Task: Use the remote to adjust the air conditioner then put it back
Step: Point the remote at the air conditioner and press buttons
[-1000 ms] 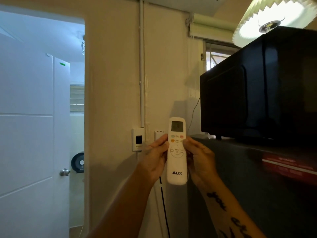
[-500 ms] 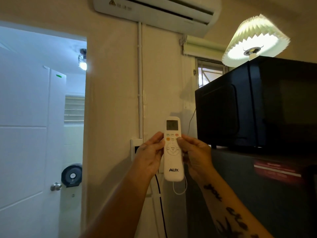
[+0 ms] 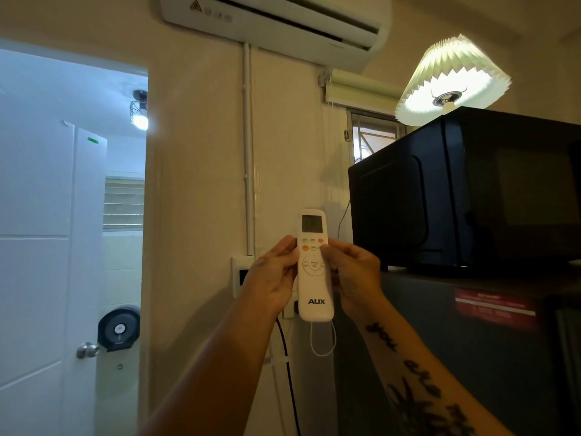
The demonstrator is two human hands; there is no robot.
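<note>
The brand "AUX" is printed in dark letters on the lower part of the white remote (image 3: pixel 315 269). In the round pad in the middle of the remote, the words "MENU" and "OK" can be read. The digits on its small grey screen are too blurred to be told. A triangular warning sign is seen on the left end of the air conditioner (image 3: pixel 276 25). A red label (image 3: pixel 495 306) with white lines of text is stuck on the dark fridge (image 3: pixel 440 357), but the words cannot be read.
</note>
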